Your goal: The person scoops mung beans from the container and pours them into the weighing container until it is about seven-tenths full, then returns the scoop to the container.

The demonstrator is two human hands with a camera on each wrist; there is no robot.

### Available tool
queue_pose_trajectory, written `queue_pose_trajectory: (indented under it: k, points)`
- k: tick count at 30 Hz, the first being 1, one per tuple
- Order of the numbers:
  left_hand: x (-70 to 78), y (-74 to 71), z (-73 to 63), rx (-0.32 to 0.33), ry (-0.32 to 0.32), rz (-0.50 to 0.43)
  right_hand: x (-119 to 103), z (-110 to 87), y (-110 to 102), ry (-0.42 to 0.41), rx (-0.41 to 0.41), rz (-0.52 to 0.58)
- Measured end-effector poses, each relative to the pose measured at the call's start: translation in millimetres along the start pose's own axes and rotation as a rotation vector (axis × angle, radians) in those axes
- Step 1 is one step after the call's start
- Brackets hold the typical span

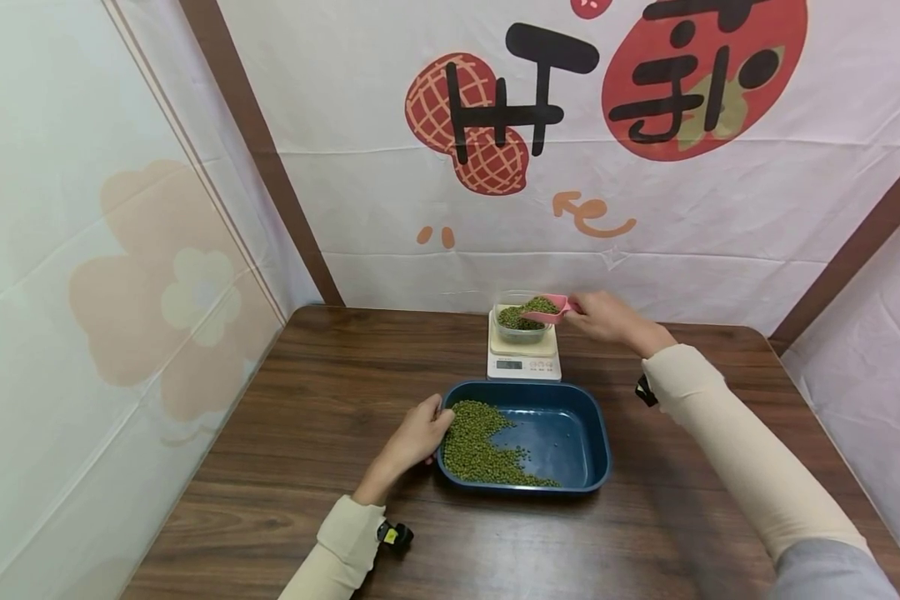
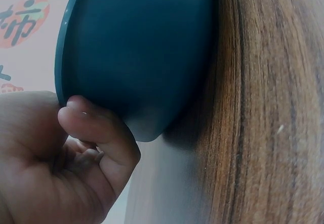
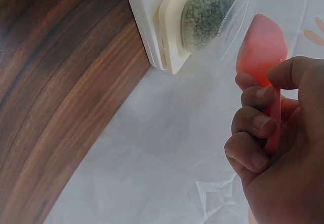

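Observation:
My right hand (image 1: 603,317) grips the handle of a pink scoop (image 3: 262,46). In the head view green beans lie in the scoop, which overlaps a clear plastic container (image 1: 521,336) partly filled with the same beans. That container sits on a white kitchen scale (image 1: 501,372) whose small display is lit too faintly to read. My left hand (image 1: 422,432) holds the left rim of a blue basin (image 1: 558,450), thumb at the rim and curled fingers against the outer wall (image 2: 136,46). Green beans (image 1: 476,446) are heaped along the basin's left side and front.
The dark wooden table (image 1: 330,392) carries the basin in front of the scale. A printed white cloth wall (image 1: 390,208) rises right behind the table's back edge, close to the scale. Another cloth panel (image 1: 142,275) borders the left side.

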State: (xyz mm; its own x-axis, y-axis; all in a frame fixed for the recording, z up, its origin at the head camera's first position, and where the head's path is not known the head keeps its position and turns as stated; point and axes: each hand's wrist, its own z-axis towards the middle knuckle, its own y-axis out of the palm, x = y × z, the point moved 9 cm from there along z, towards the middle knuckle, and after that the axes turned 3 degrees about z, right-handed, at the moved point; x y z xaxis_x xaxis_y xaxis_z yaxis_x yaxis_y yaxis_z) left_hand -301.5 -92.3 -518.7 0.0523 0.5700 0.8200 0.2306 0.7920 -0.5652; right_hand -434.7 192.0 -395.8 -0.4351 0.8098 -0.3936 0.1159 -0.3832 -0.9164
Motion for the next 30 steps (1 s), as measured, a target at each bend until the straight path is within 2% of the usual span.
queue_pose_trajectory:
  k: [5,30]
  points:
    - [0.2,0.8,0.3,-0.001,0.006,-0.001,0.2,0.8,-0.7,0.025,-0.020,-0.013]
    - [0.5,-0.5,-0.4,0.000,-0.004,0.005,-5.9,6.9,-8.9,0.026,-0.064,-0.136]
